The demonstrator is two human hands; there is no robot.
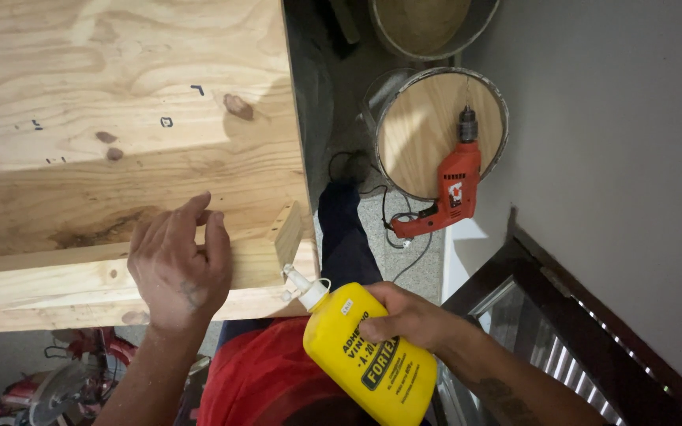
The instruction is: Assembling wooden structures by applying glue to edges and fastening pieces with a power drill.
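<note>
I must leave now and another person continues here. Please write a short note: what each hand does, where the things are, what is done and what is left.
Left hand: flat on the front edge of the wooden boards, holding nothing.
Right hand: grips the yellow glue bottle, tilted, with its white nozzle at the board corner just below the small wood block.
Red drill: lies apart on a round wooden lid on the floor, cord attached.
Done: the block stands at the corner; whether glue is already laid cannot be seen.
Left: probably gluing at that corner; the drill is not in use.
</note>
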